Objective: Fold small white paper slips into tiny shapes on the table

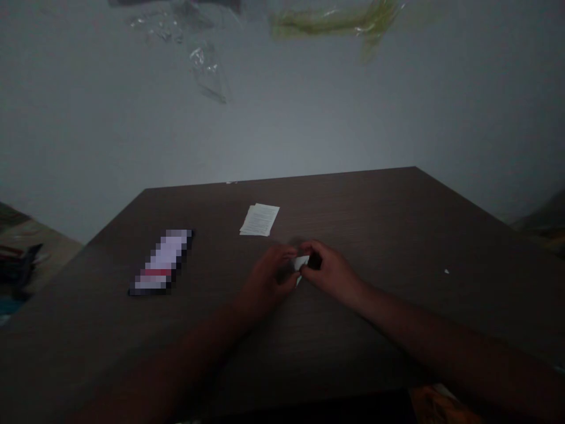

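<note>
Between my hands is a small piece of white paper (301, 262), partly covered by fingers, low over the table's middle. My left hand (270, 277) has its thumb and fingers closed on the paper's left side. From the other side, my right hand (329, 268) pinches it, thumb below and curled fingers above. Whether the paper is folded I cannot tell. Just beyond my hands lies a small stack of printed paper sheets (259, 220), slightly fanned out.
A phone (162, 262) with a blurred-out screen lies on the left of the dark wooden table (375, 212). A tiny white scrap (446, 271) is on the right. Behind the table stands a pale wall (309, 118) with clear and yellow tape above.
</note>
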`<state>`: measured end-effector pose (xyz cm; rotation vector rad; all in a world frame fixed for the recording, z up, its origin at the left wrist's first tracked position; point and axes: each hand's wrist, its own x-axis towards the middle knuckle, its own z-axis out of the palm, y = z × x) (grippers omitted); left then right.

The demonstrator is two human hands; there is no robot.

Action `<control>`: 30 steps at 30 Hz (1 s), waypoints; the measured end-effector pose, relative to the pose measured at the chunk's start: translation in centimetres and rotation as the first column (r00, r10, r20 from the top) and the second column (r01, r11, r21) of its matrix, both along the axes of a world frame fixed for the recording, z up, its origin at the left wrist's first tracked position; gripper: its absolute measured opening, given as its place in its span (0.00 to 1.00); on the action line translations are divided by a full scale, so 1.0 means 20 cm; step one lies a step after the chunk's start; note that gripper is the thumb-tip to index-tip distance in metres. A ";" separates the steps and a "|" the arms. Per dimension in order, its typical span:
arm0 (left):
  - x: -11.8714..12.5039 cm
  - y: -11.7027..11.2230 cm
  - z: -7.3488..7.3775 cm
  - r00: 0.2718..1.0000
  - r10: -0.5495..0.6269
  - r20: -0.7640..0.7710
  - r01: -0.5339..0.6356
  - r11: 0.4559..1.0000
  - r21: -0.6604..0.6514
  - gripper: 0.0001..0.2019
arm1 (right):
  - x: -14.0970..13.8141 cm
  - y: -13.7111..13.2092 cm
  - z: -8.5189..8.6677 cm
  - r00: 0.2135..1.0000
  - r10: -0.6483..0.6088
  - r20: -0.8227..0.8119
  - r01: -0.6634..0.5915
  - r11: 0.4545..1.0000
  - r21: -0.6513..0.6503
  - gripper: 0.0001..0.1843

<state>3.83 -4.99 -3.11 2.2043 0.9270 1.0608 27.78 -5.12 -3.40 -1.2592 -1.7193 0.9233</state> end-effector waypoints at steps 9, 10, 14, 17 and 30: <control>-0.02 0.00 -0.01 0.998 -0.052 -0.035 0.056 0.990 0.133 0.25 | 0.01 0.01 0.01 0.998 -0.002 -0.062 0.001 1.000 -0.008 0.20; -0.02 0.00 -0.01 0.998 -0.049 -0.029 0.052 0.990 0.131 0.25 | 0.01 0.01 0.01 0.998 -0.004 -0.055 0.004 1.000 0.008 0.20; -0.01 0.00 0.00 0.999 -0.047 -0.010 0.048 0.997 0.060 0.24 | 0.02 -0.01 0.03 1.000 -0.022 0.016 0.020 0.994 0.111 0.18; -0.01 0.01 0.01 0.999 -0.031 -0.018 0.030 0.998 -0.047 0.22 | 0.03 -0.01 0.04 0.999 -0.014 0.052 0.005 0.986 0.165 0.13; -0.03 0.03 0.06 0.992 -0.022 -0.123 -0.007 0.973 -0.232 0.18 | 0.08 0.04 0.07 0.956 0.170 0.240 -0.202 0.972 0.117 0.09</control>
